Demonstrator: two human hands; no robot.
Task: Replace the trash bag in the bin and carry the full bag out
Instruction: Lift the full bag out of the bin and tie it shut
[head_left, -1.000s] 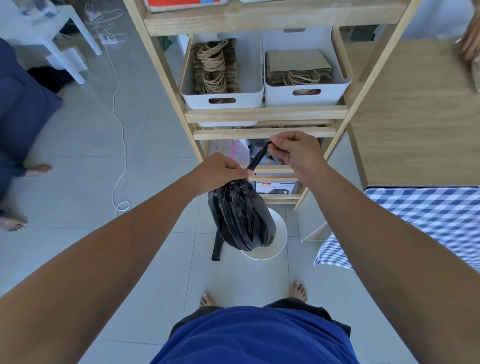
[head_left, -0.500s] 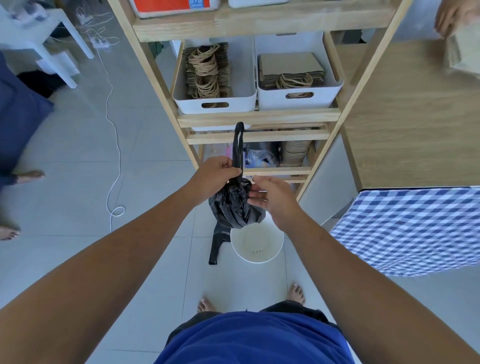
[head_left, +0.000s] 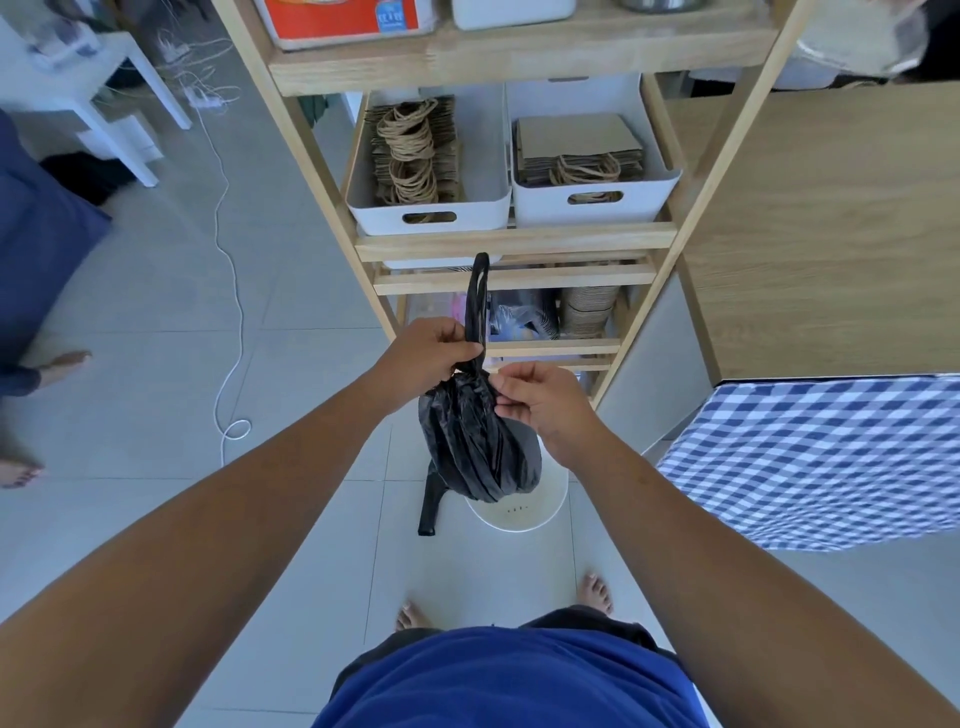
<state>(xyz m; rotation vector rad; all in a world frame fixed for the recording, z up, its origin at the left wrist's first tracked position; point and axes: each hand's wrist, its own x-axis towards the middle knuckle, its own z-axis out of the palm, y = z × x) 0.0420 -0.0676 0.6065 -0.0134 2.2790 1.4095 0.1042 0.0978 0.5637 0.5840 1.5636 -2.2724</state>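
A: Full black trash bag hangs over white bin, neck clenched in left hand, handle loop up. Right hand pinches the knot.

B: Risk?

A: Loose knot slips, bag drops, spills. Spare bag lies below left hand.

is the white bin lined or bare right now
Bare: the round white plastic bin shows its white inside, with no liner; the full black trash bag hangs above it.

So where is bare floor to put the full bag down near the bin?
Bare tiles lie left of the white bin, between the spare black bag and the white cable, and between the bin and the feet. Right is crowded: checked cloth, wooden shelf.
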